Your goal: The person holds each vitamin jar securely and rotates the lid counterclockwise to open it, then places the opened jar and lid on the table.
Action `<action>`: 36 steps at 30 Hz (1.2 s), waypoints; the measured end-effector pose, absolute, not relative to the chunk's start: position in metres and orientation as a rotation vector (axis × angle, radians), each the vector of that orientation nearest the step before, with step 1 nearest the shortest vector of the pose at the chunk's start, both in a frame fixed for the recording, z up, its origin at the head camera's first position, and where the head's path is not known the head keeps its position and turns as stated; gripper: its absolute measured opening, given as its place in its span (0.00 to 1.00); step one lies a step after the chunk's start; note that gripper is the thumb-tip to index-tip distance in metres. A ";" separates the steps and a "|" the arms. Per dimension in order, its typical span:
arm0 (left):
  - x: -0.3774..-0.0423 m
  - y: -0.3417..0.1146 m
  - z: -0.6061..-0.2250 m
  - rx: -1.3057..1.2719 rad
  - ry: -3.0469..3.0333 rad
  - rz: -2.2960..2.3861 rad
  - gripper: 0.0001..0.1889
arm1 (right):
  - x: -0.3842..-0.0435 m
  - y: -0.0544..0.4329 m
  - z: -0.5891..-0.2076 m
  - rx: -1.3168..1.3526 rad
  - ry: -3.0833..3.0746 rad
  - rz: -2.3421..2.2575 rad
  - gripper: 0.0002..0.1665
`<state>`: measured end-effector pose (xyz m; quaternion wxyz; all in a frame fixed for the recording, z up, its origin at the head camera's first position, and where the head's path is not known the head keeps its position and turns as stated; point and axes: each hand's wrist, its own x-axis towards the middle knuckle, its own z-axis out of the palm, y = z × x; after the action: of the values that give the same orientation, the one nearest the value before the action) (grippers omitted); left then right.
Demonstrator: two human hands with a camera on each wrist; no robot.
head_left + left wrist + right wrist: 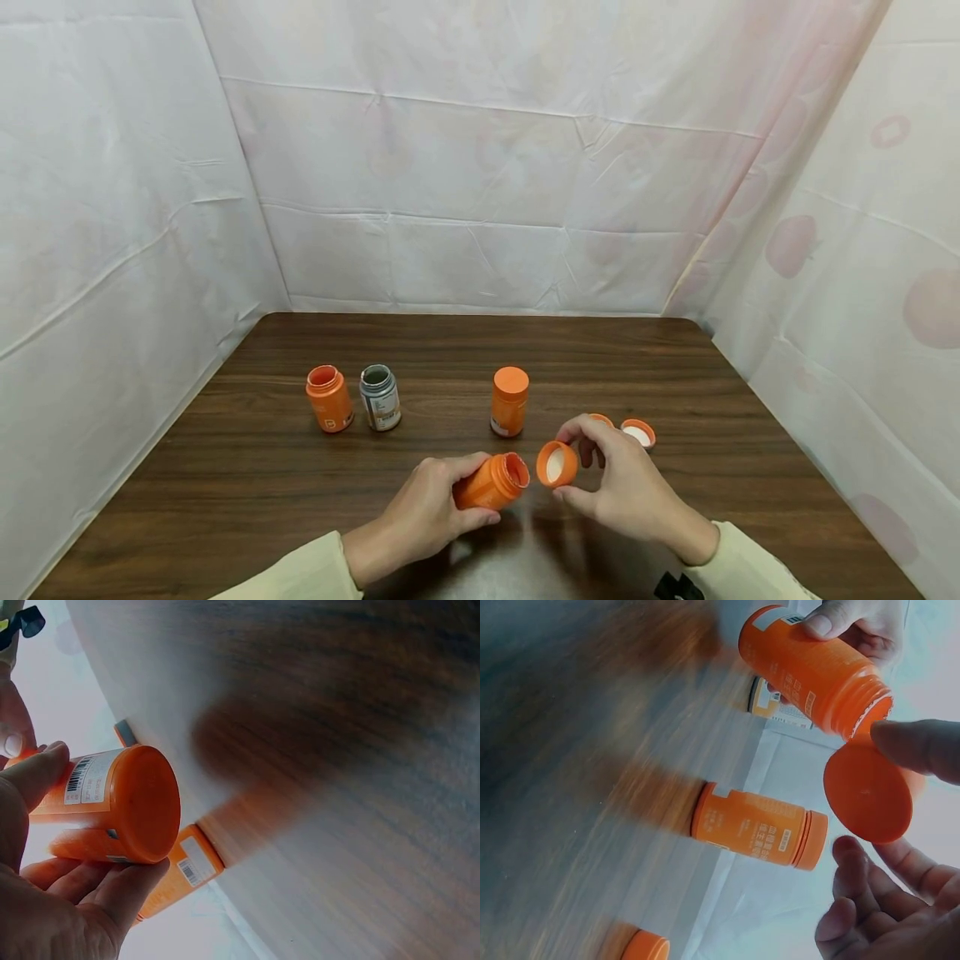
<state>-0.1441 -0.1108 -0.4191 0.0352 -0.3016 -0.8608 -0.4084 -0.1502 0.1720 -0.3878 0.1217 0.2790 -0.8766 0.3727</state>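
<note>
My left hand (431,504) grips an uncapped orange bottle (483,486) above the table, tilted with its mouth toward the right. Its barcode label and base show in the left wrist view. Just right of the mouth, my right hand (626,479) pinches an orange screw cap (557,464) between thumb and fingers, its white-lined inside turned toward the bottle. In the right wrist view, the top of the cap (868,793) overlaps the bottle's threaded neck (866,705). A capped orange bottle (510,402) stands upright behind the two hands.
On the left of the dark wood table (225,492), an open orange bottle (330,400) and an open grey bottle (380,398) stand side by side. Behind my right hand lie two orange caps, one (638,433) white side up, the other (602,421) partly hidden. Pale sheets (480,167) surround the table.
</note>
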 end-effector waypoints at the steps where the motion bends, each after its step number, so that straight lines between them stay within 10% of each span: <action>1: -0.144 -0.111 -0.419 -0.925 -2.644 -1.255 0.26 | -0.150 0.172 -0.388 0.803 -2.548 1.087 0.36; 36: -0.151 -0.123 -0.419 -0.784 -2.651 -1.222 0.30 | -0.158 0.201 -0.398 0.639 -2.527 1.120 0.33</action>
<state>-0.1505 -0.1230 -0.4189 0.0594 -0.2590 -0.8755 -0.4035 -0.1576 0.2009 -0.3980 0.1516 0.2227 -0.8804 0.3902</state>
